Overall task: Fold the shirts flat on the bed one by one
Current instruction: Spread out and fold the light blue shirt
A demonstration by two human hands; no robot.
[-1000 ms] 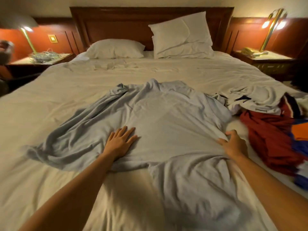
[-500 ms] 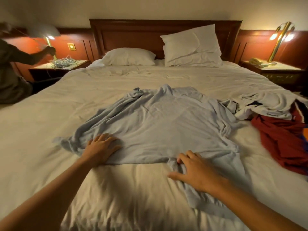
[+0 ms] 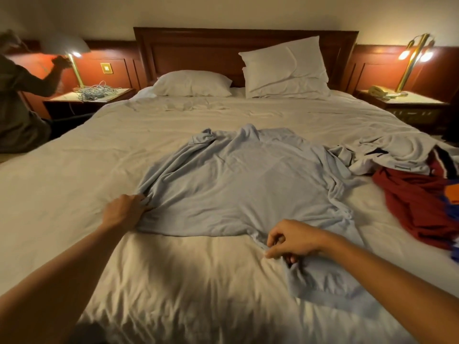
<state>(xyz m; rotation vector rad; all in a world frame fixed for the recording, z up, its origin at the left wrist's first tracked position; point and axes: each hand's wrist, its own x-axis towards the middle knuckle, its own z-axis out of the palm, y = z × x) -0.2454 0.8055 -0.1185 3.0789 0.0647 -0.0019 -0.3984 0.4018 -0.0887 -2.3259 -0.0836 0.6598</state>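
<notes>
A light blue shirt (image 3: 238, 184) lies spread and wrinkled in the middle of the white bed (image 3: 74, 194). My left hand (image 3: 125, 211) grips the bunched cloth at the shirt's left near edge. My right hand (image 3: 293, 238) pinches the shirt's near edge where a sleeve or flap trails toward me. On the right side of the bed lies a pile of other shirts: a pale grey one (image 3: 387, 155) and a dark red one (image 3: 419, 204) with orange and blue patches.
Two white pillows (image 3: 285, 68) lean at the wooden headboard (image 3: 198, 50). Nightstands with lit brass lamps (image 3: 412, 55) flank the bed. A person (image 3: 17, 103) crouches at the left nightstand beside a tangle of cables (image 3: 95, 91).
My left hand slid left and closed on the shirt's left edge, drawing in the trailing sleeve. My right hand came from flat on the cloth to pinching its near edge. The view rose slightly.
</notes>
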